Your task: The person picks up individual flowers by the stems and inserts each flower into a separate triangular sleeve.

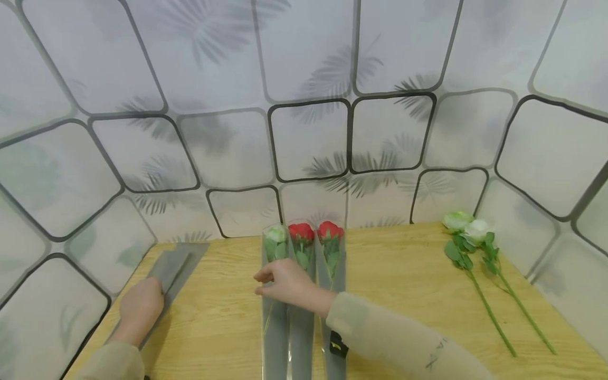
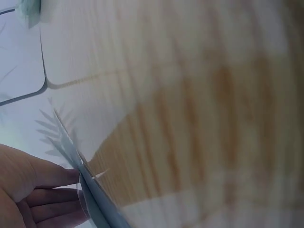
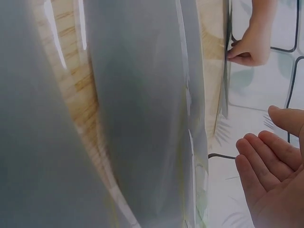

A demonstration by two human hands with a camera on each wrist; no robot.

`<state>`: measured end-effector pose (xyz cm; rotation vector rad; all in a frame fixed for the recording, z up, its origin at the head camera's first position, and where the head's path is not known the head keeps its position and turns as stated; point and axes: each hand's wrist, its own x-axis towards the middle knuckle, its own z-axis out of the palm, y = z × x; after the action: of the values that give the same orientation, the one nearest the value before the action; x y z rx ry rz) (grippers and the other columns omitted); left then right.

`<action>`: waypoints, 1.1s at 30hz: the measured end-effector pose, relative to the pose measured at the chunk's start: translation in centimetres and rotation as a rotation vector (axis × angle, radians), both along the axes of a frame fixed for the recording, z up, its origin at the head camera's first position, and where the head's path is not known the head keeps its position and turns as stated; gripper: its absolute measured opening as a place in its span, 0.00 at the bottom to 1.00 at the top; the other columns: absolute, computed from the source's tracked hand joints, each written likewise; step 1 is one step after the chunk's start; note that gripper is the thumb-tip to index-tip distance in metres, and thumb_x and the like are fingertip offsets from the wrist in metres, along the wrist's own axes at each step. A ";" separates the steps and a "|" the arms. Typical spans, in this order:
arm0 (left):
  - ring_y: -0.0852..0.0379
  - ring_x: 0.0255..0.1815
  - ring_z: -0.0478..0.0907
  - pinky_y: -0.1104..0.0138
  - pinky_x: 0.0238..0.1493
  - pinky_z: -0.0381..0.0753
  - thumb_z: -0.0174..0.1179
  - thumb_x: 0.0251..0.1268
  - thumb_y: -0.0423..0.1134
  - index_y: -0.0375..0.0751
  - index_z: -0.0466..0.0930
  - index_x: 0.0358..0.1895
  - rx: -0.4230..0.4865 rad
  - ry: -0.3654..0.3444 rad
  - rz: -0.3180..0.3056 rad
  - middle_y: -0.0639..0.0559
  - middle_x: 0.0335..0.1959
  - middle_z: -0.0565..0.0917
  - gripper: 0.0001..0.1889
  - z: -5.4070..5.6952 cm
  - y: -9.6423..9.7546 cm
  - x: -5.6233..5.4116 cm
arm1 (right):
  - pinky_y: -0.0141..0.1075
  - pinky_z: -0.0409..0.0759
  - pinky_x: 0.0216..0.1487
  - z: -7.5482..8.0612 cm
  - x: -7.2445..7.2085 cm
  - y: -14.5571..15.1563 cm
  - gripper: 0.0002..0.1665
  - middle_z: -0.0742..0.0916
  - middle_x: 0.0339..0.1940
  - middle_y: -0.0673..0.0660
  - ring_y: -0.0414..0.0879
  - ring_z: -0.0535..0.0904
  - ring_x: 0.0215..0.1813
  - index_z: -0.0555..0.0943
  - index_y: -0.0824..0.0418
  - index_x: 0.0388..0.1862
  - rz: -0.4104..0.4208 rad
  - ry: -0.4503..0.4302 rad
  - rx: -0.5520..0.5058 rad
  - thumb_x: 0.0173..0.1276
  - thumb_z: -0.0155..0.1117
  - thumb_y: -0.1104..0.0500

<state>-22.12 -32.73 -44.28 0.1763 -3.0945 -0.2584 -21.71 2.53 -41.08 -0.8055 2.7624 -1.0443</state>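
Note:
At the left of the table, my left hand (image 1: 141,305) grips the edge of some grey flower sleeves (image 1: 182,264). In the left wrist view, its thumb and fingers pinch these grey sheets (image 2: 97,197), which stand up off the table. My right hand (image 1: 290,283) hovers over the wrapped flowers with loosely bent fingers and nothing in them; the right wrist view shows its bare palm. Three sleeved flowers lie side by side below it: a pale green-white rose (image 1: 275,236) and two red roses, one in the middle (image 1: 301,232) and one at right (image 1: 330,230).
Two unwrapped white-green flowers, one at the left (image 1: 457,220) and one at the right (image 1: 477,230), lie on the table's right side with long stems. A patterned curtain (image 1: 309,142) rises behind the wooden table (image 1: 399,269). A small black item (image 1: 337,344) shows by the right sleeve.

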 end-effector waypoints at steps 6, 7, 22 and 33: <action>0.43 0.24 0.81 0.49 0.24 0.81 0.54 0.58 0.24 0.34 0.76 0.20 0.013 0.023 -0.012 0.34 0.25 0.84 0.10 0.1 0.5 0.1 | 0.28 0.86 0.52 -0.2 -0.1 0.0 0.16 0.94 0.51 0.52 0.42 0.91 0.51 0.91 0.59 0.54 -0.001 0.000 0.003 0.70 0.77 0.56; 0.44 0.23 0.81 0.51 0.23 0.80 0.54 0.57 0.24 0.34 0.75 0.19 0.015 0.026 -0.012 0.36 0.23 0.84 0.10 0.2 0.7 0.2 | 0.27 0.86 0.52 -0.2 -0.1 0.0 0.16 0.94 0.51 0.52 0.42 0.91 0.51 0.91 0.59 0.54 0.000 0.002 0.001 0.70 0.77 0.56; 0.52 0.18 0.68 0.59 0.17 0.67 0.55 0.58 0.24 0.45 0.66 0.14 -0.001 0.213 -0.125 0.51 0.14 0.73 0.18 2.6 4.7 0.9 | 0.26 0.85 0.46 -0.6 -0.6 0.5 0.14 0.95 0.48 0.54 0.43 0.91 0.47 0.91 0.61 0.53 -0.019 -0.032 -0.067 0.73 0.74 0.57; 0.58 0.17 0.57 0.67 0.20 0.54 0.58 0.67 0.27 0.51 0.56 0.15 -0.008 0.268 -0.186 0.57 0.12 0.61 0.26 4.1 9.3 1.4 | 0.32 0.88 0.46 -0.6 -1.1 1.0 0.16 0.95 0.48 0.54 0.44 0.91 0.46 0.91 0.61 0.52 -0.079 -0.114 -0.146 0.71 0.76 0.54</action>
<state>-20.72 -23.45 -40.21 -0.1369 -2.8446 -0.2515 -22.85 3.51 -41.65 -0.6343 2.6669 -1.2765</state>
